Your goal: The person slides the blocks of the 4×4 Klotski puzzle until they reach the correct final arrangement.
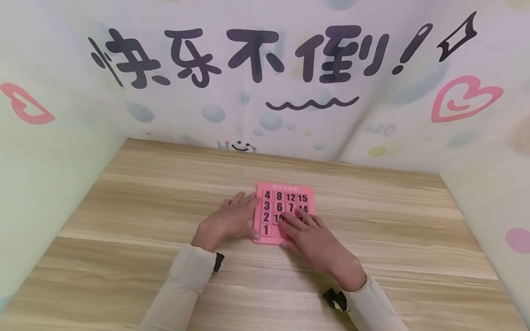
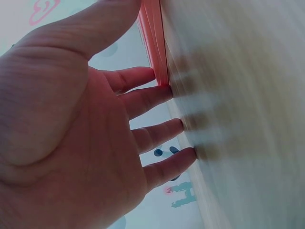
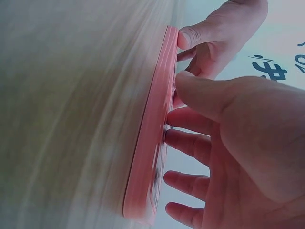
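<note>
A pink sliding number puzzle [image 1: 267,207] lies flat on the wooden table, its square tiles printed with black numbers. At its left side is my left hand [image 1: 233,219], thumb at the near left corner and the spread fingers reaching along the left edge. In the left wrist view those fingers [image 2: 145,99] are nearly straight, some tips at the board's edge and others down on the table. My right hand [image 1: 316,243] lies over the lower right of the puzzle, fingertips on the tiles, hiding several numbers. In the right wrist view its thumb [image 3: 205,93] is above the near edge.
The table [image 1: 145,193] has a light wood grain. Behind it hangs a white printed cloth [image 1: 232,119] with large black characters, drops and hearts, which also closes in both sides. Dark straps [image 1: 335,299] show at the cuffs of the pale sleeves [image 1: 178,285].
</note>
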Tool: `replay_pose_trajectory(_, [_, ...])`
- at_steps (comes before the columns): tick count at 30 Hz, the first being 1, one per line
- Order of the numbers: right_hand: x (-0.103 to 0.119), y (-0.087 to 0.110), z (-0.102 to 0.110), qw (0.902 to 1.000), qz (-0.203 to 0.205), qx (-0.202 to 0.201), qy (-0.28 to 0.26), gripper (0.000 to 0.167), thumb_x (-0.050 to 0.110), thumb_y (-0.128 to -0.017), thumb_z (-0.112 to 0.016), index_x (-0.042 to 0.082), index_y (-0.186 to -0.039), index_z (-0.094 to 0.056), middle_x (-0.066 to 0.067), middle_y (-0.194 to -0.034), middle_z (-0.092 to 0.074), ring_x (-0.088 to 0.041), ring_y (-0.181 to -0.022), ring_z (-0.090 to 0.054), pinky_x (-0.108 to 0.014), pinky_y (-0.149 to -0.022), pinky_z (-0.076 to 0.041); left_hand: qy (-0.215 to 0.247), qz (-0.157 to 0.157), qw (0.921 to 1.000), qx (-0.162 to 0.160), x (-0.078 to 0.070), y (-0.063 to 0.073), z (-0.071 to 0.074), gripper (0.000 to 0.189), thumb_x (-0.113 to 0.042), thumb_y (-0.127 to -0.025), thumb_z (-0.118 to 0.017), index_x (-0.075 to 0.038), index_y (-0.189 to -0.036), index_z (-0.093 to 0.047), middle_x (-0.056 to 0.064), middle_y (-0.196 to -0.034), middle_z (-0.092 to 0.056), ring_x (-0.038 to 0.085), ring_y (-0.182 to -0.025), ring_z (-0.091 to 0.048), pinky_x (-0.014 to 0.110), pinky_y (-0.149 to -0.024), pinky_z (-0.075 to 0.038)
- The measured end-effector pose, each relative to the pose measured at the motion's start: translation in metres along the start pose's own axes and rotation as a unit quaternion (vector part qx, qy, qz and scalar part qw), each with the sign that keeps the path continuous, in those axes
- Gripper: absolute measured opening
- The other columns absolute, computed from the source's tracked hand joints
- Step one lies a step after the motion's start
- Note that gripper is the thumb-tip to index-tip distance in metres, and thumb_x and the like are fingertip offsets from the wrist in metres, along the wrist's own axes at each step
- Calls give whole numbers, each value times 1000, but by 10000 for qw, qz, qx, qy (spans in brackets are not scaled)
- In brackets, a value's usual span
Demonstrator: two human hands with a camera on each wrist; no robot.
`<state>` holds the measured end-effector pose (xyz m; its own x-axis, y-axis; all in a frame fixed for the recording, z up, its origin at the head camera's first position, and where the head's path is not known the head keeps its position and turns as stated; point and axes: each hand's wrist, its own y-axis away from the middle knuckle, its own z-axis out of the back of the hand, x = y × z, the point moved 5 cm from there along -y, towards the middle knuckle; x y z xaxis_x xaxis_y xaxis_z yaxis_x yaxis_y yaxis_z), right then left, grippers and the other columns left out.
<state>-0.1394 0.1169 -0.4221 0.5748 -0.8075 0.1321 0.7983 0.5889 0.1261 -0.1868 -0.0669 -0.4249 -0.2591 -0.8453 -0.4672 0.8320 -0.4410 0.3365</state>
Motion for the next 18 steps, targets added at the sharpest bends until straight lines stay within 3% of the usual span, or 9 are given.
replay_pose_trajectory(18, [-1, 0, 0, 10000, 0, 64, 11, 57, 47, -101, -51, 19, -150, -45, -4, -158, -38, -37, -148, -28, -59, -118, -25, 5, -37, 10000, -4, 0, 0, 0, 98, -38, -83, -79, -10, -158, -23, 11, -166, -14, 37, -153, -5, 58, -122, -11])
